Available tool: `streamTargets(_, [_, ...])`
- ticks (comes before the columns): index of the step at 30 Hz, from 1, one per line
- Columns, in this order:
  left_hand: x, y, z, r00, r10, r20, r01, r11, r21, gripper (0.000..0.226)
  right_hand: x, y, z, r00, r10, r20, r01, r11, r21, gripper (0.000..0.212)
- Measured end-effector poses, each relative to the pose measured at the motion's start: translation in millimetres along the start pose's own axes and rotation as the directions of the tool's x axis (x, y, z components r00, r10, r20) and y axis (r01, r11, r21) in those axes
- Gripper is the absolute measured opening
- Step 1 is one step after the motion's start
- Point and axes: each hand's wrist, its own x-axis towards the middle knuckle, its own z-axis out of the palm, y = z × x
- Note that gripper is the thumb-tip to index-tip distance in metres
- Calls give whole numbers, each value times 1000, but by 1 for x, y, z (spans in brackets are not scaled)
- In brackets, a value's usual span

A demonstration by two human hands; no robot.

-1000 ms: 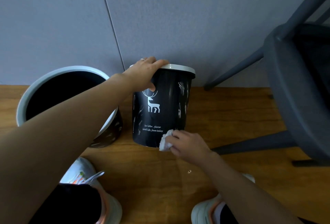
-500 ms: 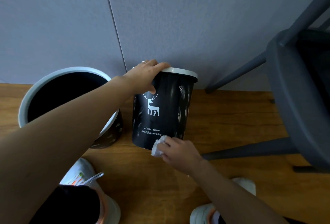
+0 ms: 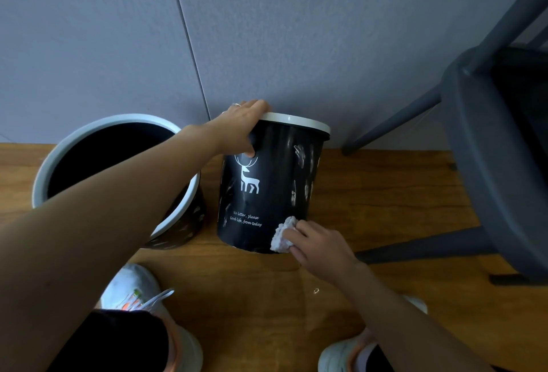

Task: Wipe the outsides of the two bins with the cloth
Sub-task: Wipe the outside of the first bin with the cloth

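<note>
Cloth (image 3: pixel 283 235): white, crumpled, pinched in right hand (image 3: pixel 318 248), pressed against lower right side of deer-print bin (image 3: pixel 267 185). Bin: black, white rim, upright on wooden floor (image 3: pixel 385 193), near grey wall (image 3: pixel 296 30). Left hand (image 3: pixel 241 127): curled over its rim. Second bin (image 3: pixel 118 170): just left, open-topped. Grey chair (image 3: pixel 489 149): at right. Sneakers (image 3: pixel 148 306): below.

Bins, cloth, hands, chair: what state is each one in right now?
Deer bin: on the floor, tilted, white rim on.
Second bin: upright, open, untouched.
Cloth: crumpled, pressed low against the deer bin.
Left hand: grips the deer bin's rim.
Right hand: holds the cloth.
Chair: standing at the right, untouched.
</note>
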Motion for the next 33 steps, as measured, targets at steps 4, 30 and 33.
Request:
streamTargets(4, [0, 6, 0, 1000, -20, 5, 20, 997, 76, 97, 4, -3, 1, 999, -13, -37, 12, 1000, -6, 18])
streamTargets(30, [8, 17, 6, 1000, 16, -27, -12, 991, 132, 91, 16, -15, -3, 1000, -11, 18, 10, 998, 65, 22])
streamTargets(33, [8, 11, 6, 1000, -21, -21, 24, 992, 126, 90, 15, -15, -2, 999, -20, 45, 17, 998, 62, 23])
